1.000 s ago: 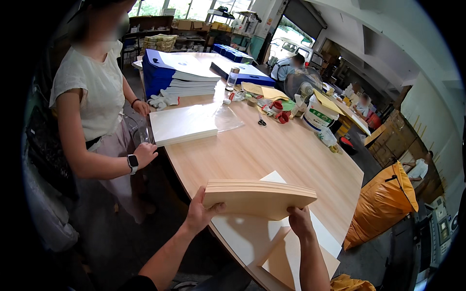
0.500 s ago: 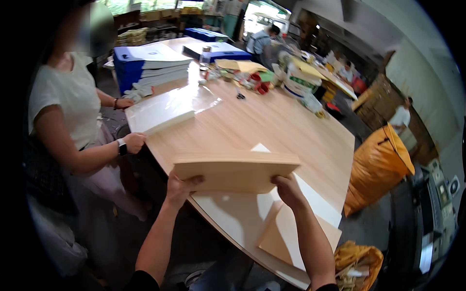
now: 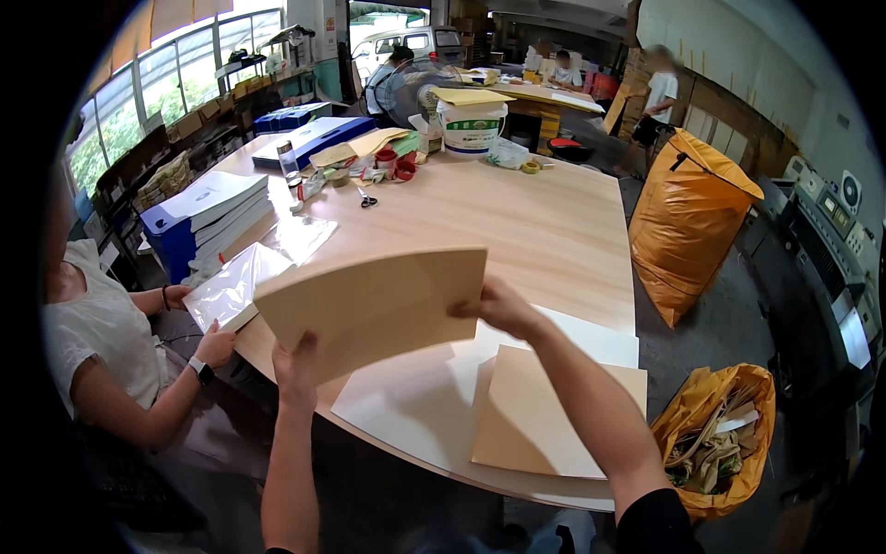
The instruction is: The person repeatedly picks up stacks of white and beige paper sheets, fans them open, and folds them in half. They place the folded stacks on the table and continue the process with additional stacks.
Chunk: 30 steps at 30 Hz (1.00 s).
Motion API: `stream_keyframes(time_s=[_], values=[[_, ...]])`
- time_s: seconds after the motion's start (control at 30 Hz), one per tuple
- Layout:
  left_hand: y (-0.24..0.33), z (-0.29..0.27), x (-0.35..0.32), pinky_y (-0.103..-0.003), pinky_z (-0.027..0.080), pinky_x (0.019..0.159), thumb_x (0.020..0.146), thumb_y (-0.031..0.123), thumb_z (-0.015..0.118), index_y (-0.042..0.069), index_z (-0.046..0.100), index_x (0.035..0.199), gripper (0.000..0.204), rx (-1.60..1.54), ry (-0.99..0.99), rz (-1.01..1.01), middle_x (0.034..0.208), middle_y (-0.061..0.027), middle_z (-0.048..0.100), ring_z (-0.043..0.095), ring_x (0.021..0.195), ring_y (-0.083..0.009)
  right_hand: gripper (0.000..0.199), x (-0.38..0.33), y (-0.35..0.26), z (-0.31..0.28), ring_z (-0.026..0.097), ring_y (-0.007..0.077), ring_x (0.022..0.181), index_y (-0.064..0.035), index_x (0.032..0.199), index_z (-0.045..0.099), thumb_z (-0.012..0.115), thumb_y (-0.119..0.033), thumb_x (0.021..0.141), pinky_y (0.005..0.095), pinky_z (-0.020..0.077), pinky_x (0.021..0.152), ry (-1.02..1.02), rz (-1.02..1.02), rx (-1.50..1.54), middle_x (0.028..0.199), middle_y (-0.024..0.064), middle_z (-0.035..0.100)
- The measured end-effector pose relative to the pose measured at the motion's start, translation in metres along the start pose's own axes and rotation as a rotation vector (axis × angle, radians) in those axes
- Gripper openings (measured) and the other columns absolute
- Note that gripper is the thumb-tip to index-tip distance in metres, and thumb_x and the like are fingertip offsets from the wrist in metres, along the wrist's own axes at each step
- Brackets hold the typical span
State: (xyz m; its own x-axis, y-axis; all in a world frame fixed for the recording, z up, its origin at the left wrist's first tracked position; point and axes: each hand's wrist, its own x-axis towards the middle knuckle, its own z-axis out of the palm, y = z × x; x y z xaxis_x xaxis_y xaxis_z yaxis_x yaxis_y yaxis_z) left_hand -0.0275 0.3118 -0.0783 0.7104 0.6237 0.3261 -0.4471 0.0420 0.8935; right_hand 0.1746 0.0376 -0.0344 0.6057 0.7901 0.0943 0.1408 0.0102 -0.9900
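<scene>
A stack of tan paper sheets (image 3: 378,305) is raised above the near edge of the table, bowed and tilted. My left hand (image 3: 295,371) grips its lower left edge, thumb on the near face. At its right end my right hand (image 3: 498,307) is closed on the side edge, higher than the left. Below, a white sheet (image 3: 397,397) lies on the wooden table (image 3: 544,222), partly shaded by the stack. On it rests another tan sheet or thin stack (image 3: 540,420), near my right forearm.
At left, a co-worker holds a plastic-wrapped white stack (image 3: 238,284). Beyond are blue-and-white stacks (image 3: 208,212), scissors (image 3: 367,198), red tape rolls (image 3: 395,166) and a white bucket (image 3: 472,129). To the right stand a full orange sack (image 3: 692,217) and an open scrap bag (image 3: 715,443).
The tan stack has swung left and tilted, its right end now higher, and it bows more. My view has turned left. The co-worker still holds the wrapped stack.
</scene>
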Motion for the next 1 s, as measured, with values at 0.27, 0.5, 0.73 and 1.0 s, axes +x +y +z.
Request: stream_keyframes(time_s=[0.27, 0.5, 0.73, 1.0], values=[[0.021, 0.169, 0.081, -0.032, 0.051, 0.084, 0.093, 0.053, 0.065, -0.004, 0.064, 0.12, 0.063, 0.175, -0.495, -0.301, 0.11, -0.0099, 0.068, 0.062, 0.097, -0.0159, 0.06, -0.089, -0.066, -0.132, 0.061, 0.0191, 0.112, 0.0018, 0.131, 0.053, 0.079, -0.026, 0.084, 0.0321, 0.0481, 0.098, 0.356, 0.056, 0.003, 0.122, 0.012, 0.064], [-0.092, 0.273, 0.064, -0.034, 0.053, 0.078, 0.083, 0.068, 0.068, -0.012, 0.067, 0.11, 0.085, 0.53, -0.728, -0.675, 0.099, -0.0188, 0.07, 0.066, 0.088, -0.0211, 0.041, -0.184, 0.013, -0.191, 0.069, 0.0195, 0.093, 0.0054, 0.115, 0.062, 0.077, -0.019, 0.086, 0.0317, 0.0564, 0.08, 0.682, 0.472, 0.196, 0.107, 0.0128, 0.069], [-0.106, 0.3, 0.034, -0.035, 0.053, 0.087, 0.091, 0.057, 0.065, -0.01, 0.062, 0.12, 0.072, 0.485, -0.817, -0.703, 0.116, -0.0202, 0.067, 0.064, 0.107, -0.0233, 0.043, -0.216, 0.051, -0.197, 0.068, 0.0186, 0.092, 0.0069, 0.113, 0.061, 0.078, -0.021, 0.086, 0.0318, 0.056, 0.08, 0.751, 0.544, 0.17, 0.106, 0.0139, 0.069], [-0.058, 0.307, 0.028, -0.042, 0.049, 0.095, 0.092, 0.051, 0.066, 0.001, 0.058, 0.128, 0.062, 1.453, -0.847, -0.23, 0.122, -0.0173, 0.065, 0.063, 0.111, -0.0288, 0.044, -0.21, 0.048, -0.19, 0.067, 0.0165, 0.086, 0.007, 0.113, 0.063, 0.076, -0.026, 0.087, 0.0286, 0.0526, 0.077, 0.713, 0.591, -0.049, 0.102, 0.012, 0.07]])
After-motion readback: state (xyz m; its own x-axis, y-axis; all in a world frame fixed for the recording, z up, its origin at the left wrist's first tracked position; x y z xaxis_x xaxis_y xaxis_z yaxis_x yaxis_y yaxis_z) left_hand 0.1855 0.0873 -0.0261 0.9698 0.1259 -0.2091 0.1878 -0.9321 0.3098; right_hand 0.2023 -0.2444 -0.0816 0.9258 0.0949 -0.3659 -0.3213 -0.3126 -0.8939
